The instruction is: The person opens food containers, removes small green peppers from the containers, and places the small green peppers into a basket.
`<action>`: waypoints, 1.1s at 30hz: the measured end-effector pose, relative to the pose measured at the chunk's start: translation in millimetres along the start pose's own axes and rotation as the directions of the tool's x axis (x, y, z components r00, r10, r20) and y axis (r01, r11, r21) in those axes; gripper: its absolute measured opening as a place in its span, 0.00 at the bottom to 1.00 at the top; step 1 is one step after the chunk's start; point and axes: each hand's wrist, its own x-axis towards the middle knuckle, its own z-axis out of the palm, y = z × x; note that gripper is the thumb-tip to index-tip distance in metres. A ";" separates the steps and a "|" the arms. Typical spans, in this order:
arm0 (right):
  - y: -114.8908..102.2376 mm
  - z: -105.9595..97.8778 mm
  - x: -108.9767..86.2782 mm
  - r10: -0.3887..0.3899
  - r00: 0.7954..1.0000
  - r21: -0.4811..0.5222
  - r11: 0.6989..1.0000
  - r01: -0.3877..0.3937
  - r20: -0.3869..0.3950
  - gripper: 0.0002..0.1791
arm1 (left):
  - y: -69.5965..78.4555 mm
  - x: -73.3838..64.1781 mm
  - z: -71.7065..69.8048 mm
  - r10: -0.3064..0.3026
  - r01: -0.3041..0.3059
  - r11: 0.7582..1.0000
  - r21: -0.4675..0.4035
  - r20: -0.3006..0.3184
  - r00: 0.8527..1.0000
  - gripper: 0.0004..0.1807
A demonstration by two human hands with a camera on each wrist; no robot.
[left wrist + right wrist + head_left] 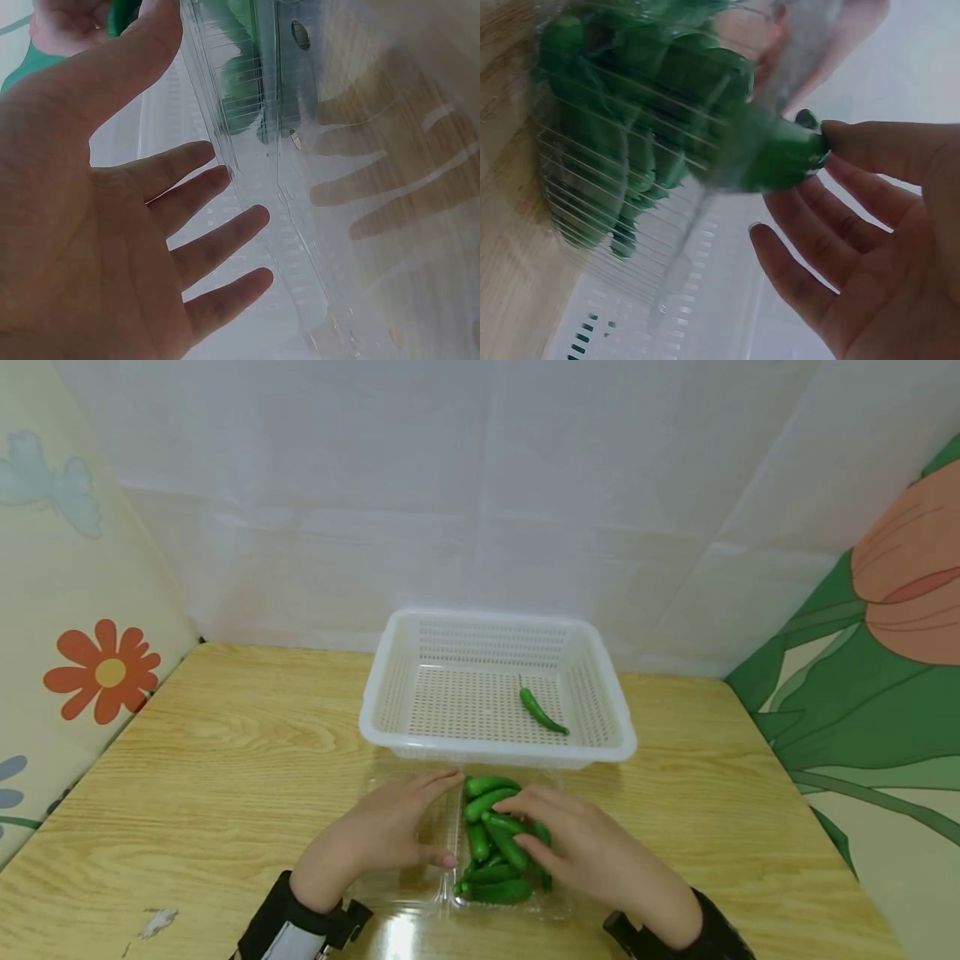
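A clear plastic clamshell box (408,887) lies unfolded on the table, its right half heaped with several green chili peppers (495,892). My right hand (581,839) reaches over the heap from the right and pinches one green pepper (780,157) by its end, between thumb and fingers. My left hand (378,827) is spread over the left half of the box, thumb apart from the fingers, holding nothing. Its fingertips (259,216) are close to the ridge between the halves in the left wrist view.
Just behind the box stands a white perforated plastic basket (491,746) with a single green chili pepper (538,708) on its floor. The wood-grain table (247,760) meets a white sheet (300,560) at the back. Printed panels flank it on both sides.
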 end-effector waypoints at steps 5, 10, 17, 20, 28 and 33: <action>-0.4 8.0 3.0 0.032 0.998 -0.076 0.997 -0.028 0.051 0.22 | 0.1 0.0 0.3 0.002 -0.002 1.000 0.000 -0.007 1.000 0.54; 0.7 15.8 4.2 0.053 0.994 -0.127 0.991 -0.040 0.100 0.22 | -0.8 0.2 1.0 0.003 -0.003 1.000 0.007 -0.009 1.000 0.54; 2.4 22.5 3.9 0.108 0.974 -0.139 0.987 -0.081 0.198 0.32 | -0.4 0.1 0.9 0.005 -0.005 1.000 0.005 -0.009 1.000 0.53; 2.7 23.0 3.7 0.114 0.970 -0.149 0.985 -0.083 0.217 0.34 | -0.1 -0.2 0.7 0.004 -0.004 1.000 0.004 -0.008 1.000 0.53; -0.2 16.8 3.6 0.096 0.974 -0.149 0.987 -0.066 0.205 0.32 | 0.5 -0.5 0.2 0.004 -0.004 1.000 0.005 -0.008 1.000 0.53; -3.3 6.4 0.2 0.108 0.971 -0.112 0.990 -0.085 0.213 0.31 | 1.2 -0.6 0.1 0.001 -0.001 1.000 -0.001 -0.003 1.000 0.53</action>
